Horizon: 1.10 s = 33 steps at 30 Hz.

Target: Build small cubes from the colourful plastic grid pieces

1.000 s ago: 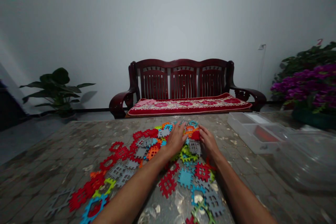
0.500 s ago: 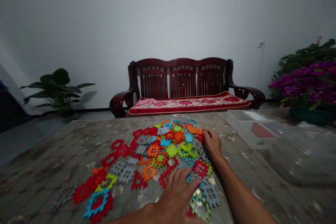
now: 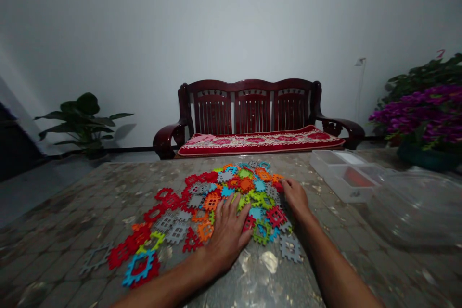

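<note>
Left hand [image 3: 228, 237] — outstretched, palm-down — on toothed tiles [image 3: 211, 201]

The person has one left hand [image 3: 229, 233] and one right hand [image 3: 296, 198]. The pieces [image 3: 211, 200] run to dozens, too overlapped for an exact count. There is one table [image 3: 54, 231], one bench [image 3: 252, 87], one mat [image 3: 263, 142], one socket [image 3: 360, 62], one box [image 3: 327, 181] and one flower bowl [image 3: 426, 157].
</note>
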### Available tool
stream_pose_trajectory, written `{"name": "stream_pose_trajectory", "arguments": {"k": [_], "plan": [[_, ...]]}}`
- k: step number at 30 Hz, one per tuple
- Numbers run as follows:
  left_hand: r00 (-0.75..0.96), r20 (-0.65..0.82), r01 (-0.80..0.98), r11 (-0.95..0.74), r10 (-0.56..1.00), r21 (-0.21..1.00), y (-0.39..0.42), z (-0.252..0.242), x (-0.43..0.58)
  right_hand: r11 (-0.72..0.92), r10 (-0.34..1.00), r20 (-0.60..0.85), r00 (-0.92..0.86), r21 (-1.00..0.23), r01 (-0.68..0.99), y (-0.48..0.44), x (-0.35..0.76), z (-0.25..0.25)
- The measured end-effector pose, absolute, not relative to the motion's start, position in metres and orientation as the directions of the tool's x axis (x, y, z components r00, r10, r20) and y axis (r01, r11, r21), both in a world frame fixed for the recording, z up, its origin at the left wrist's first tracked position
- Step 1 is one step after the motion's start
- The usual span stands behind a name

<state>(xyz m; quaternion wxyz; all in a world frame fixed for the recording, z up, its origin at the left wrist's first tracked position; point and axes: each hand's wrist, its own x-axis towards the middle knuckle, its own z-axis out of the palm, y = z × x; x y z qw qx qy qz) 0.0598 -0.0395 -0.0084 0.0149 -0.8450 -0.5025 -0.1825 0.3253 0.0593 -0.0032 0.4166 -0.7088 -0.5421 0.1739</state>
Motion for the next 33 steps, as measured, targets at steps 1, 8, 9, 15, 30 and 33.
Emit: {"name": "stream_pose_trajectory", "arguments": {"k": [1,8,9,15,30,33], "plan": [[0.439,0.286,0.847,-0.499,0.852,0.185,-0.045,-0.010,0.059,-0.116,0.925,0.195,0.327,-0.675,0.729,0.054,0.328,0.001],[0.397,0.025,0.873,-0.386,0.917,0.298,-0.053,-0.005,0.073,-0.198,0.968,0.094,0.232,-0.281,0.939,0.028,0.305,0.016],[0.388,0.039,0.877,-0.382,0.921,0.292,-0.049,-0.005,0.077,-0.178,0.974,0.089,0.209,-0.272,0.946,0.027,0.298,0.016],[0.407,0.182,0.867,-0.441,0.895,0.230,-0.025,-0.011,0.095,-0.130,0.982,0.097,0.160,-0.263,0.956,0.019,0.273,0.022],[0.592,0.177,0.778,-0.615,0.786,0.129,0.002,-0.008,0.104,-0.135,0.982,0.079,0.174,-0.361,0.923,0.040,0.281,0.021],[0.591,0.208,0.767,-0.623,0.779,0.153,0.006,-0.010,0.103,-0.164,0.975,0.064,0.213,-0.441,0.882,0.048,0.292,0.016]]}}
